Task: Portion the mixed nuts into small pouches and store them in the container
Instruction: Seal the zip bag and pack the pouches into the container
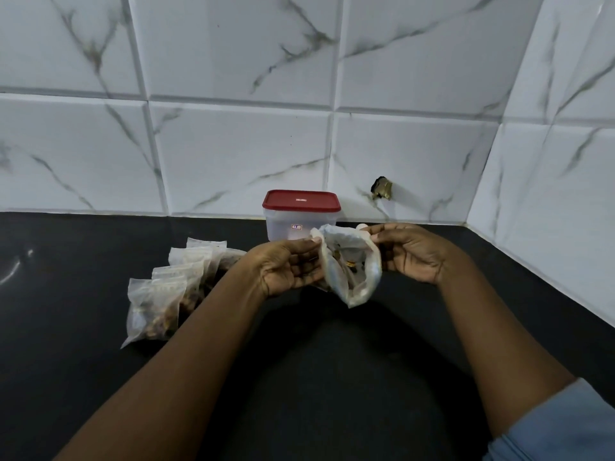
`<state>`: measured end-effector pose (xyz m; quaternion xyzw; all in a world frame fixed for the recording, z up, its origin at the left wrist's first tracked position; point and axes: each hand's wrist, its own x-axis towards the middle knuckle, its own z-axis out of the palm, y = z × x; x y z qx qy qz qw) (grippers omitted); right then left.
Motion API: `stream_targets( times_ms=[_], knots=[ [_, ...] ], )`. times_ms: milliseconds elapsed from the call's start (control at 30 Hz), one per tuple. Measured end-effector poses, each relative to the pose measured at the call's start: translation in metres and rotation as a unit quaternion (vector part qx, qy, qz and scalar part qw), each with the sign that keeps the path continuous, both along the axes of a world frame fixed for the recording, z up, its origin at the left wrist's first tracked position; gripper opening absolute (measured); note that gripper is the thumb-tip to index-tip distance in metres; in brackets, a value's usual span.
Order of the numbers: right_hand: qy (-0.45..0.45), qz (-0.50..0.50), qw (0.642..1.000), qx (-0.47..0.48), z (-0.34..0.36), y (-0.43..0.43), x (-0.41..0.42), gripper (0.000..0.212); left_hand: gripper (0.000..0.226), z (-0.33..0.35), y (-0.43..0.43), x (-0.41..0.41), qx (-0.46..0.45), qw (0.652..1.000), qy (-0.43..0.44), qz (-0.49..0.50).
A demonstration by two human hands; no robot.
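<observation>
A clear plastic bag (352, 264) with a few nuts left inside hangs open above the black counter, in front of me. My left hand (289, 266) pinches its left rim and my right hand (411, 252) pinches its right rim, holding the mouth spread. Several filled small pouches (166, 287) of mixed nuts lie in an overlapping row on the counter to the left. Behind the bag, against the wall, stands a clear container (286, 224) with its red lid (301, 199) on.
The black counter (316, 361) runs to marble-look tiled walls at the back and the right, forming a corner at the far right. A dark hole or fitting (382, 188) sits in the back wall, right of the container.
</observation>
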<state>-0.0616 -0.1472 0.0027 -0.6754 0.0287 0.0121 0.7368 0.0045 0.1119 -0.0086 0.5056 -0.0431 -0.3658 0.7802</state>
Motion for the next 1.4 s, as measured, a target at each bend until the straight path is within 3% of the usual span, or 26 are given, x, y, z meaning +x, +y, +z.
stream_targets(
  times_ms=[67, 200, 300, 433, 567, 633, 667, 767, 833, 933, 1033, 1167, 1233, 1300, 1333, 1400],
  knots=[
    [0.000, -0.023, 0.999, -0.034, -0.002, -0.002, 0.002, 0.028, 0.037, 0.000, 0.002, 0.002, -0.001, 1.000, -0.001, 0.014],
    [0.001, -0.125, 0.972, -0.199, -0.010, -0.007, 0.009, 0.016, 0.011, 0.002, 0.003, 0.005, 0.016, 0.998, -0.012, 0.057],
    [-0.001, -0.197, 0.936, -0.291, -0.014, -0.013, 0.010, 0.012, 0.005, 0.004, 0.004, 0.008, 0.093, 0.982, -0.113, 0.118],
    [-0.021, -0.240, 0.930, -0.279, -0.010, -0.014, 0.005, 0.007, 0.013, -0.004, 0.012, 0.017, 0.296, 0.882, -0.326, 0.166],
    [-0.025, -0.254, 0.943, -0.216, -0.001, -0.013, 0.000, 0.016, 0.015, -0.004, 0.017, 0.012, 0.378, 0.818, -0.385, 0.200],
    [-0.017, -0.223, 0.958, -0.177, 0.004, -0.012, -0.004, 0.018, 0.018, 0.001, 0.016, 0.008, 0.377, 0.802, -0.406, 0.222],
    [-0.013, -0.193, 0.969, -0.154, 0.006, -0.012, -0.006, 0.018, 0.017, 0.004, 0.014, 0.006, 0.344, 0.825, -0.386, 0.227],
    [-0.005, -0.080, 0.993, -0.082, 0.012, -0.006, -0.013, 0.015, 0.013, 0.012, 0.005, -0.005, 0.142, 0.963, -0.172, 0.152],
    [-0.008, -0.033, 0.997, -0.070, 0.014, -0.002, -0.012, 0.022, 0.014, 0.017, 0.003, -0.010, 0.060, 0.993, -0.080, 0.059],
    [-0.016, -0.015, 0.996, -0.090, 0.011, 0.005, -0.006, 0.016, 0.014, 0.015, 0.003, -0.007, -0.007, 1.000, -0.029, 0.002],
    [-0.001, -0.014, 0.994, -0.112, 0.006, 0.009, 0.000, 0.025, 0.010, 0.010, -0.001, -0.006, -0.031, 0.999, -0.021, -0.013],
    [0.012, -0.069, 0.987, -0.144, 0.004, 0.008, 0.002, 0.023, 0.036, 0.004, -0.007, -0.007, -0.076, 0.995, -0.058, 0.006],
    [0.012, -0.135, 0.976, -0.170, 0.003, 0.002, 0.003, 0.019, 0.047, 0.004, -0.007, -0.004, -0.042, 0.992, -0.116, 0.029],
    [0.010, -0.201, 0.946, -0.255, 0.001, -0.005, 0.002, 0.019, 0.041, 0.006, -0.003, 0.000, 0.025, 0.982, -0.163, 0.089],
    [0.009, -0.225, 0.929, -0.293, 0.001, -0.008, 0.001, 0.017, 0.038, 0.006, 0.000, 0.002, 0.079, 0.968, -0.202, 0.123],
    [-0.001, -0.255, 0.911, -0.323, 0.002, -0.011, -0.002, 0.013, 0.034, 0.002, 0.006, 0.007, 0.210, 0.905, -0.325, 0.178]
  ],
)
